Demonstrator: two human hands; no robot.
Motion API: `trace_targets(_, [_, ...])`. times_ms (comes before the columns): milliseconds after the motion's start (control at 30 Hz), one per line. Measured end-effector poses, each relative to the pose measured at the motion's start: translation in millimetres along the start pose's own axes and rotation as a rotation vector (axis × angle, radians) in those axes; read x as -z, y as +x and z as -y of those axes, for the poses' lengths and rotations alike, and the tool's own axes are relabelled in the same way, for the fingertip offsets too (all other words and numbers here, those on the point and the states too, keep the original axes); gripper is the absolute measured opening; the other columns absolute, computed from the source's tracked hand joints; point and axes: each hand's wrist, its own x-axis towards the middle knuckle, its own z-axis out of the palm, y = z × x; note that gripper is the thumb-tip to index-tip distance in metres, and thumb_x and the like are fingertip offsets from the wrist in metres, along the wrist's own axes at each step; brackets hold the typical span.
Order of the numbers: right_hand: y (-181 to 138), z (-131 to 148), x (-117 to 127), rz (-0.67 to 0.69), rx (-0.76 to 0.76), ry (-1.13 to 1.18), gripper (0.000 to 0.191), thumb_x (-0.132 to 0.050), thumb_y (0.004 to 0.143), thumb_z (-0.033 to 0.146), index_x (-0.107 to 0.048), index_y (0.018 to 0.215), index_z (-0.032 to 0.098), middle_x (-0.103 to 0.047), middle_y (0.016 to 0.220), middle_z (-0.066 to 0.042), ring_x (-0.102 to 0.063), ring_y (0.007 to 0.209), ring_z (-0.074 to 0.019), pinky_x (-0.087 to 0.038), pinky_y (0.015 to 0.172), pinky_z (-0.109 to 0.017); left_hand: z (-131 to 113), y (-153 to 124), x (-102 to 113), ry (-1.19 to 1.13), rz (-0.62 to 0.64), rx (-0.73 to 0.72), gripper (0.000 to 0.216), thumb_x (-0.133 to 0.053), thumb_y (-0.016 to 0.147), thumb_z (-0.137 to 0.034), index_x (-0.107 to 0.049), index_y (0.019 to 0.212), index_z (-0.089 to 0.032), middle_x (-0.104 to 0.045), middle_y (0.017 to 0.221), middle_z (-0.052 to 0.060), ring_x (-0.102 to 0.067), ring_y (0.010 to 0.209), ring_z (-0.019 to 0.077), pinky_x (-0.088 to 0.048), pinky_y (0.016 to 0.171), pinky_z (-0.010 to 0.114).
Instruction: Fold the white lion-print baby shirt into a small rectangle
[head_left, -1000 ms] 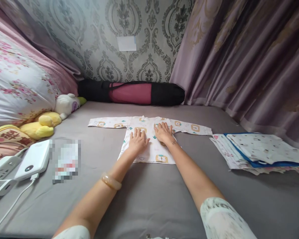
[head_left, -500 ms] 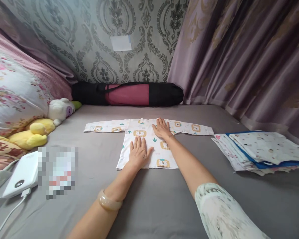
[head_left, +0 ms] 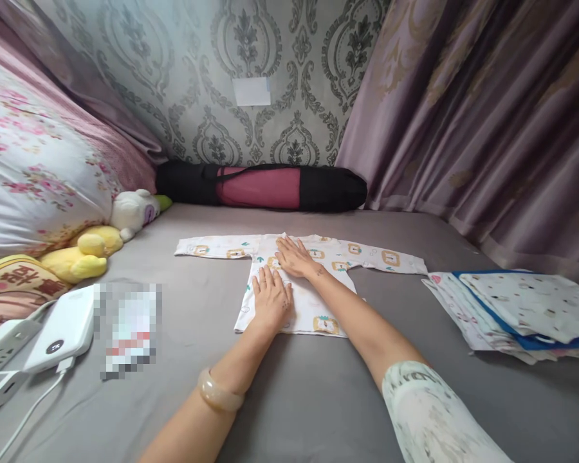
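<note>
A small white long-sleeved shirt (head_left: 318,302) with a lion print lies spread flat, its sleeves stretched out to both sides and its hem toward me. My left hand (head_left: 273,299) rests palm down on the left part of the shirt's body, fingers extended. Higher up, near the neckline, my right hand (head_left: 295,257) lies flat on the cloth with its fingers pointing up and left. Neither hand grips the fabric. Parts of the shirt's front are hidden under my hands and right forearm.
A stack of folded clothes (head_left: 525,308) sits at the right, touching the sleeve end. A black and maroon long bag (head_left: 260,186) lies along the wall. At left are plush toys (head_left: 72,260), a white power bank (head_left: 62,331), a power strip (head_left: 7,344) and a blurred-out item (head_left: 132,331).
My right hand has slid left across the upper shirt toward the neckline's middle. My left hand stays on the shirt, its thumb now closer in. The whole view has shifted slightly.
</note>
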Motion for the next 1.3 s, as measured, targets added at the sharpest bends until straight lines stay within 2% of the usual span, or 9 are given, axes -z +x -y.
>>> trace_targets(133, [18.6, 5.1, -1.5, 0.046, -0.033, -0.007, 0.064, -0.019, 0.101, 0.040, -0.024, 0.155, 0.007, -0.019, 0.164, -0.010, -0.009, 0.152, -0.0211, -0.003, 0.123, -0.043, 1.2, 0.4, -0.7, -0.020, 0.041, 0.028, 0.069, -0.030, 0.099, -0.043, -0.034, 0.148, 0.005, -0.026, 0.156, 0.030, -0.020, 0.148, 0.0395, -0.019, 0.119, 0.054])
trace_targets(300, [36.1, 4.2, -7.0, 0.038, -0.094, -0.006, 0.065, -0.018, 0.102, 0.044, -0.021, 0.157, 0.010, -0.013, 0.165, -0.009, -0.007, 0.152, -0.0211, -0.001, 0.122, -0.044, 0.2, 1.2, -3.8, -0.039, 0.038, 0.036, 0.070, -0.031, 0.098, -0.044, -0.033, 0.149, 0.004, -0.024, 0.157, 0.030, -0.019, 0.148, 0.0398, -0.020, 0.118, 0.057])
trace_targets(433, [42.4, 5.7, -13.5, 0.023, -0.138, 0.013, 0.066, -0.015, 0.101, 0.047, -0.020, 0.157, 0.013, -0.013, 0.165, -0.007, -0.005, 0.152, -0.0214, -0.001, 0.122, -0.047, -0.3, 1.1, -1.0, -0.043, 0.046, 0.036, 0.071, -0.032, 0.098, -0.045, -0.033, 0.149, 0.004, -0.024, 0.157, 0.030, -0.019, 0.148, 0.0395, -0.019, 0.118, 0.056])
trace_targets(600, [43.0, 3.2, -11.9, 0.027, -0.117, 0.074, 0.064, -0.017, 0.101, 0.046, -0.022, 0.157, 0.015, -0.013, 0.165, -0.006, -0.005, 0.152, -0.0194, 0.000, 0.122, -0.044, 1.0, 0.6, 6.1, -0.038, 0.044, 0.058, 0.064, -0.031, 0.099, -0.040, -0.037, 0.148, 0.001, -0.029, 0.156, 0.026, -0.024, 0.148, 0.0372, -0.021, 0.119, 0.053])
trace_targets(700, [33.3, -7.0, -4.6, -0.032, -0.144, 0.157, 0.065, -0.012, 0.101, 0.048, -0.020, 0.157, 0.017, -0.011, 0.165, -0.005, -0.005, 0.152, -0.0177, -0.003, 0.122, -0.042, 2.1, 1.0, 7.2, -0.037, 0.007, 0.068, 0.061, -0.029, 0.099, -0.038, -0.041, 0.147, -0.001, -0.035, 0.155, 0.024, -0.030, 0.146, 0.0357, -0.023, 0.118, 0.051])
trace_targets(867, [-7.3, -40.7, 6.3, -0.195, -0.407, 0.024, 0.066, -0.015, 0.101, 0.044, -0.018, 0.157, 0.007, -0.011, 0.165, -0.012, -0.005, 0.152, -0.0225, -0.001, 0.122, -0.045, 2.3, 2.7, 6.9, -0.054, 0.006, 0.061, 0.063, -0.028, 0.099, -0.040, -0.036, 0.149, -0.002, -0.032, 0.157, 0.022, -0.024, 0.148, 0.0356, -0.021, 0.119, 0.053])
trace_targets(967, [-30.3, -59.6, 7.8, -0.168, -0.521, -0.061, 0.068, -0.017, 0.101, 0.043, -0.020, 0.155, 0.003, -0.014, 0.164, -0.015, -0.006, 0.152, -0.0248, -0.001, 0.122, -0.045, 2.5, 3.4, 6.7, -0.056, 0.040, 0.038, 0.065, -0.027, 0.099, -0.041, -0.033, 0.151, -0.002, -0.027, 0.159, 0.022, -0.019, 0.150, 0.0349, -0.018, 0.120, 0.053])
trace_targets(1067, [-41.0, -69.0, 5.7, -0.109, -0.572, -0.069, 0.069, -0.017, 0.101, 0.046, -0.019, 0.155, 0.003, -0.013, 0.164, -0.015, -0.007, 0.152, -0.0252, -0.004, 0.122, -0.044, 3.7, 3.5, 4.8, -0.057, 0.067, 0.020, 0.067, -0.026, 0.099, -0.042, -0.032, 0.151, -0.001, -0.026, 0.159, 0.023, -0.018, 0.150, 0.0354, -0.017, 0.120, 0.054])
trace_targets(1300, [-42.5, -71.8, 6.4, -0.096, -0.552, -0.024, 0.070, -0.016, 0.100, 0.046, -0.017, 0.156, 0.004, -0.011, 0.165, -0.014, -0.004, 0.152, -0.0249, -0.005, 0.122, -0.045, 8.3, 4.9, 0.6, -0.071, 0.064, 0.005, 0.068, -0.027, 0.098, -0.045, -0.034, 0.150, -0.003, -0.026, 0.159, 0.023, -0.021, 0.149, 0.0363, -0.019, 0.119, 0.055])
